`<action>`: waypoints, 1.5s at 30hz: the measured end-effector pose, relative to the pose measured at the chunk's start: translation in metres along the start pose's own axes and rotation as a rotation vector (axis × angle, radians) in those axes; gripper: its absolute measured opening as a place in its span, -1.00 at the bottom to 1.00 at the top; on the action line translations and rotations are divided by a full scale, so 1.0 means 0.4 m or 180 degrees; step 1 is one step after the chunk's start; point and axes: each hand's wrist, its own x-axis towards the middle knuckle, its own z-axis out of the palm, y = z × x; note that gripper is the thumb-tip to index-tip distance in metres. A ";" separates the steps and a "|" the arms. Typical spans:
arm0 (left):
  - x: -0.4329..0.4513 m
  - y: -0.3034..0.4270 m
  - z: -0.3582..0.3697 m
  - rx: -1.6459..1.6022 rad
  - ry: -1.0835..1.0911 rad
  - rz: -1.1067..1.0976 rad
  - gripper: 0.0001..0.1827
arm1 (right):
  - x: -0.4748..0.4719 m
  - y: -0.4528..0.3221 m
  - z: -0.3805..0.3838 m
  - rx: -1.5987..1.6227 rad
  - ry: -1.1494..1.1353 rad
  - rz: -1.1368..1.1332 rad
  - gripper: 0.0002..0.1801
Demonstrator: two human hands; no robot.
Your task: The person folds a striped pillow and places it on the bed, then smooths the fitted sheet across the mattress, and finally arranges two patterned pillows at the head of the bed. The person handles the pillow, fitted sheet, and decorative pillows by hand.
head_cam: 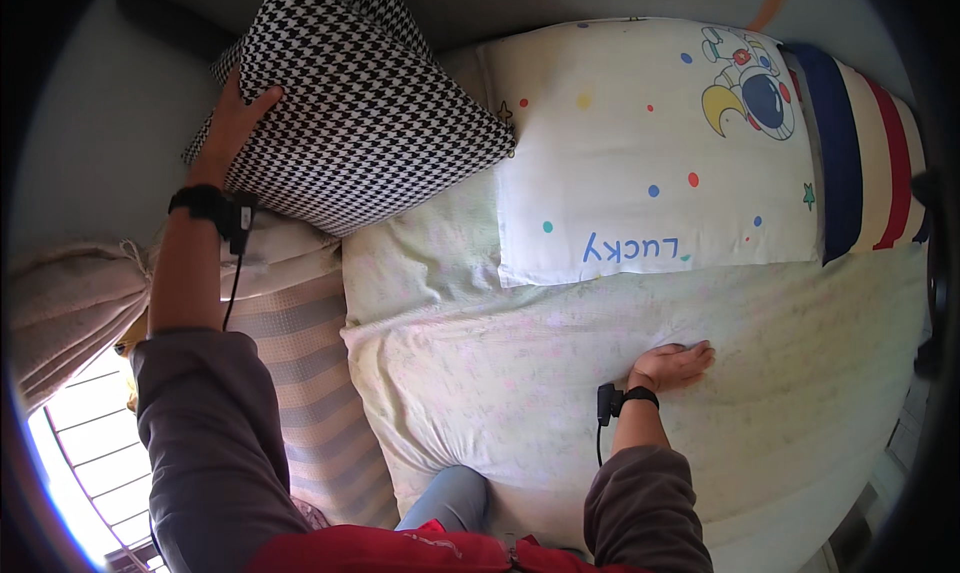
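My left hand (238,115) rests on the near left side of a black-and-white houndstooth cushion (360,123), thumb spread across its face; some fingertips are hidden at its edge. This cushion stands tilted at the head of the bed, with more houndstooth fabric showing behind it. On the pale bed sheet (525,363), my right hand (671,367) lies pressed down, holding nothing. Beyond it is a white pillow (615,168) printed with an astronaut, coloured dots and lettering. The cushion's right corner overlaps the pillow's left edge.
A striped pillow (874,153) in navy, cream and red lies at the far right. Grey upholstery (97,145) forms the headboard side. Left of the bed are a tied curtain (82,303), a striped cloth surface (307,378) and a bright barred window (97,453). My knee (454,494) presses on the mattress.
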 end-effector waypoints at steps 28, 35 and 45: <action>0.257 0.701 0.017 0.0644 0.0324 0.1856 0.02 | 0.016 -0.010 -0.010 -0.0200 -0.0197 0.0136 -0.44; 0.241 0.355 0.044 0.0604 -0.1315 -0.0619 0.09 | 0.014 -0.020 -0.011 -0.0080 0.0020 -0.0065 -0.47; -0.113 0.242 -0.182 0.0654 0.0637 -0.0201 -0.31 | 0.015 -0.015 -0.004 0.0016 0.0104 -0.0010 -0.47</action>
